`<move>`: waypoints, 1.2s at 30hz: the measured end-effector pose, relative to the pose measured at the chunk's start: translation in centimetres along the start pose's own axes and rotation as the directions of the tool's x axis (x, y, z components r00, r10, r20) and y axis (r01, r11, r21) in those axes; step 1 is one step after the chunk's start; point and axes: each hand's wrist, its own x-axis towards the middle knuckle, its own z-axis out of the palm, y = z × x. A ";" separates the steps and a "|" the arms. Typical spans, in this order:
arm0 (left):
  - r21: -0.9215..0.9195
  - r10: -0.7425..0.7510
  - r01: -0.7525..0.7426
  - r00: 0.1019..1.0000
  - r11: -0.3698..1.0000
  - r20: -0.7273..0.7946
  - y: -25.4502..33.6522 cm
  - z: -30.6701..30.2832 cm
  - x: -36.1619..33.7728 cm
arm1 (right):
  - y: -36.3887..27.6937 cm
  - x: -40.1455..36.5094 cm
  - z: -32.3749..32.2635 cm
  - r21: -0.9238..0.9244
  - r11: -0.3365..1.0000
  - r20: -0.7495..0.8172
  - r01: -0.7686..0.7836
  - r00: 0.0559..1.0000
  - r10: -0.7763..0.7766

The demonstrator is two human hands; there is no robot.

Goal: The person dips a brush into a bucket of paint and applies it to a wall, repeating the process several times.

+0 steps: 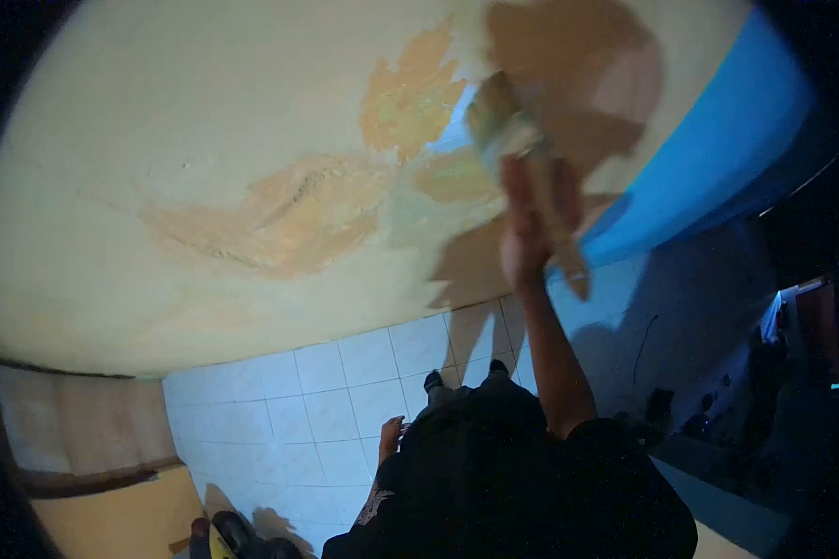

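Note:
My right hand (pixel 526 233) is raised to the wall and closed around the wooden handle of a wide paintbrush (pixel 557 219). The brush is slightly blurred, its bristles pointing up and left, over or beside a light blue patch (pixel 453 126) on the cream wall (pixel 280 93); contact is hard to judge. Around it are peach-orange patches (pixel 298 219) with rough, cracked spots. My left hand (pixel 392 434) hangs low by my side, away from the wall, fingers loosely apart, with nothing visible in it.
Pale tiles (pixel 331 415) cover the floor under my feet. A bright blue wall section (pixel 690 154) lies right. A brown wooden panel (pixel 84 419) is at the left, with dark objects (pixel 238 536) low on the floor. Dark items (pixel 660 406) lie in shadow at right.

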 end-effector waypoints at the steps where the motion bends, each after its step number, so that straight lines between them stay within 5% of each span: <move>1: 0.013 -0.001 0.001 1.000 1.000 0.002 0.6 0.0 -0.4 | -0.2 -1.3 0.2 -0.032 0.994 0.057 -0.104 0.993 0.105; 3: 0.003 -0.031 0.031 0.999 1.000 0.020 1.7 -0.2 -0.6 | 2.6 -3.8 0.0 0.012 0.999 0.293 0.030 0.956 -0.033; 7: -0.042 -0.016 0.018 0.998 0.999 0.057 1.6 -0.5 0.0 | 0.7 -2.5 -0.7 0.000 0.994 0.278 0.106 0.955 -0.102; 10: -0.164 -0.121 0.123 0.992 0.979 0.025 3.6 0.1 -1.2 | -0.3 0.9 -1.0 0.160 0.982 0.050 0.099 0.993 -0.108; 13: -0.043 0.005 -0.004 0.999 0.999 0.034 -0.4 0.1 0.7 | 0.4 -0.3 -0.2 0.089 0.996 0.081 0.025 0.996 -0.032; 15: 0.276 0.134 -0.148 0.988 0.950 0.071 -2.5 -0.2 2.4 | 1.8 -2.1 -0.2 0.003 1.000 0.124 -0.023 0.992 0.022; 17: 0.185 0.102 -0.110 0.993 0.976 0.055 -2.0 0.0 2.3 | 1.9 -2.8 -0.2 0.018 0.993 0.252 0.119 0.960 -0.120; 19: 0.096 0.051 -0.055 0.998 0.994 0.044 -1.8 -0.2 1.1 | -0.1 -2.1 -0.7 -0.009 0.999 0.223 0.049 0.974 -0.046; 21: 0.534 0.206 -0.239 0.971 0.811 0.122 -0.1 -0.4 0.2 | -1.5 -0.7 -1.0 -0.034 0.999 0.187 -0.013 0.982 0.019; 23: 0.365 0.167 -0.185 0.983 0.912 0.082 0.4 -0.3 -0.6 | -1.0 1.1 -0.9 0.142 0.984 0.040 0.109 0.992 -0.115; 24: 0.179 0.119 -0.126 0.992 0.976 0.050 0.8 -0.2 -0.8 | -0.8 0.9 -0.7 0.145 0.983 0.041 0.110 0.992 -0.117; 25: 0.177 0.118 -0.125 0.992 0.976 0.048 0.4 -0.3 -0.6 | -0.2 0.3 -0.4 0.054 0.993 0.089 0.103 0.990 -0.108; 28: 0.271 0.190 -0.196 0.981 0.942 0.051 -2.1 -0.6 1.0 | 3.4 -2.7 -0.5 -0.039 0.987 0.170 0.157 0.974 -0.148; 30: 0.683 0.242 -0.283 0.957 0.673 0.158 -2.5 -0.6 2.0 | 3.6 -3.0 -0.5 -0.030 0.976 0.203 0.218 0.957 -0.208; 31: 0.683 0.237 -0.278 0.959 0.675 0.155 -2.6 -0.4 1.7 | 2.4 -2.7 -0.8 -0.001 0.985 0.207 0.171 0.964 -0.167; 33: 0.235 0.248 -0.259 0.966 0.937 0.075 -2.4 -0.3 0.8 | 0.9 -1.9 -1.0 0.025 0.993 0.213 0.115 0.970 -0.117; 34: 0.237 0.250 -0.261 0.965 0.936 0.075 -1.7 -0.4 0.7 | 0.6 -0.8 -0.8 0.050 0.992 0.148 0.118 0.981 -0.125; 36: 0.639 0.391 -0.413 0.901 0.649 0.187 -0.4 -0.4 0.0 | 0.0 -0.2 -0.6 0.075 0.989 0.082 0.128 0.988 -0.134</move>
